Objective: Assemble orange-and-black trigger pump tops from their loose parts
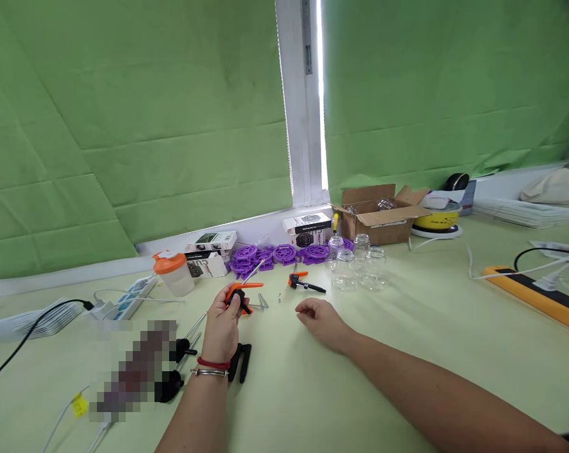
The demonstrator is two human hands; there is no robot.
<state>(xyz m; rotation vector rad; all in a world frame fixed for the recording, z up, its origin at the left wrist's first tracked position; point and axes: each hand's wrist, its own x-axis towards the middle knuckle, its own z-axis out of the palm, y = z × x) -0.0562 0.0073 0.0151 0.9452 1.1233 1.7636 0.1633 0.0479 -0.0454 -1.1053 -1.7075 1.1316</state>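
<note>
My left hand (225, 318) is wrapped round an orange and black part (237, 293) with a metal rod pointing up and to the right. My right hand (322, 321) rests on the table with its fingers curled together; whether anything is between the fingertips is hidden. Beyond it lies a second orange and black piece (296, 280) with a black handle. Small screws (263, 301) lie between the hands. Two black handles (245, 363) are beside my left wrist, and black parts with metal rods (183, 350) lie left of it.
Purple plastic parts (284, 254), white boxes (207, 264) and glass jars (344, 270) stand along the back. An open cardboard box (383, 220) is behind the jars. An orange-lidded cup (175, 274) and power strip (136, 298) are left; an orange power strip (539, 296) is right.
</note>
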